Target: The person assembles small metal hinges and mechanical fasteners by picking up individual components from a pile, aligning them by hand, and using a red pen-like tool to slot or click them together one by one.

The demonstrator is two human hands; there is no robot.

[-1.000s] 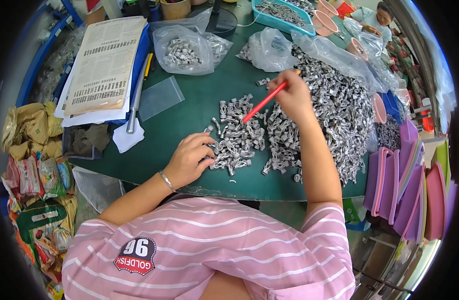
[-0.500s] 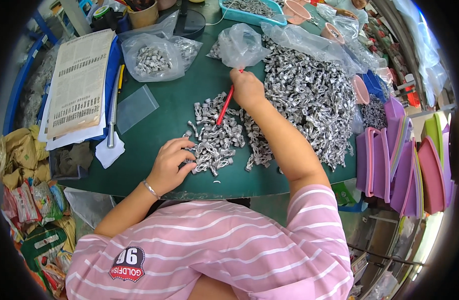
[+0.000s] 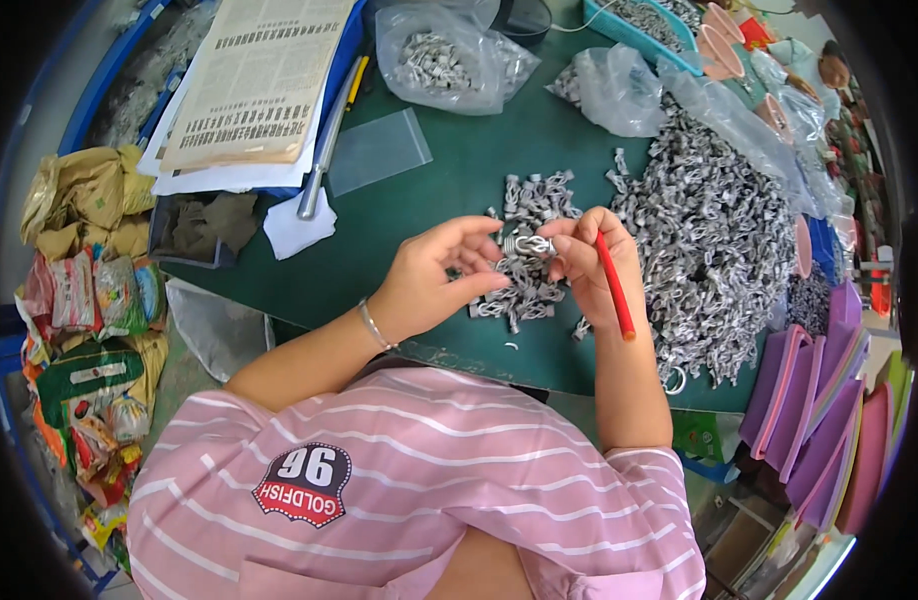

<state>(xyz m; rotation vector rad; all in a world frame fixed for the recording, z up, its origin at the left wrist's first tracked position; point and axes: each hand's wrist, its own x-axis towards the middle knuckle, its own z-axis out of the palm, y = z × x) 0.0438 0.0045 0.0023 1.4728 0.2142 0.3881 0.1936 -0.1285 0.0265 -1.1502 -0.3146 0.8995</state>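
A slim red pen-like stick (image 3: 616, 292) is tucked in my right hand (image 3: 601, 262), slanting down over the wrist. Between the thumb and fingertips of that same hand is a small silver metal piece with a looped end (image 3: 529, 245). My left hand (image 3: 441, 272) faces it from the left, fingers curved and apart, with the fingertips close to the piece's end; whether they touch it I cannot tell. Under and beyond both hands lies a small heap of similar grey metal pieces (image 3: 539, 195). A far larger pile of them (image 3: 714, 240) spreads to the right.
Clear plastic bags of metal parts (image 3: 439, 55) stand at the back, beside a blue tray (image 3: 644, 30). Newspaper (image 3: 254, 85) and papers lie at the left, near a flat clear bag (image 3: 382, 150). Purple bins (image 3: 789, 375) lean at the right. Another person (image 3: 814, 70) is at the far right.
My right hand has come back toward me from the far bag and now holds a metal piece along with the red stick. My left hand has lifted from the small heap. The view has shifted.
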